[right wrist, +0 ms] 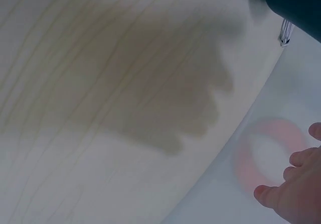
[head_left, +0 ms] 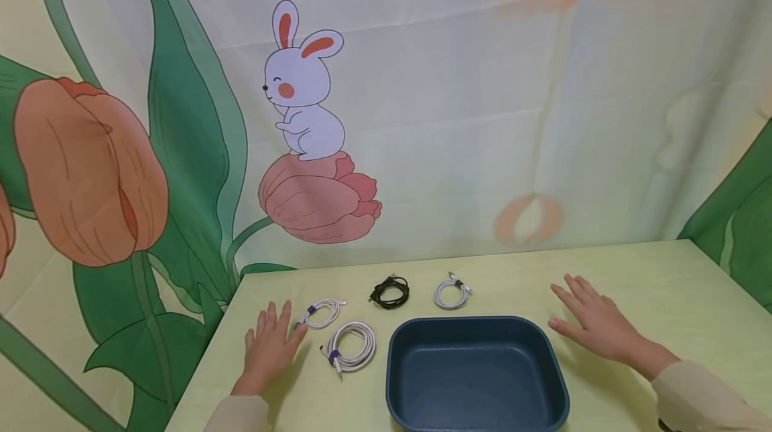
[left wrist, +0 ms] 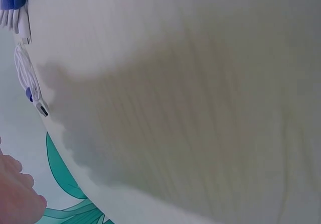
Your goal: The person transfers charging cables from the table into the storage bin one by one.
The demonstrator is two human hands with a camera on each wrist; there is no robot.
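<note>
My left hand [head_left: 269, 346] hovers over the table's left side, fingers spread and holding nothing. Just right of its thumb lies a small coiled white cable [head_left: 326, 313] with a blue strap, seen as well in the left wrist view. Nearer the front is a thicker white cable coil [head_left: 356, 346], also strapped in blue. Further back sit a black coiled cable [head_left: 390, 292] and a whitish cable coil [head_left: 452, 293] with a dark tie. My right hand [head_left: 597, 321], fingers extended, is held over the table to the right of a dark blue bin [head_left: 476, 325], with nothing in its grasp.
The bin stands at the front middle of the pale yellow table [head_left: 651, 284], its inside bare. Behind the table hangs a printed cloth [head_left: 446, 117] with tulips and a rabbit. The hands cast shadows on the tabletop.
</note>
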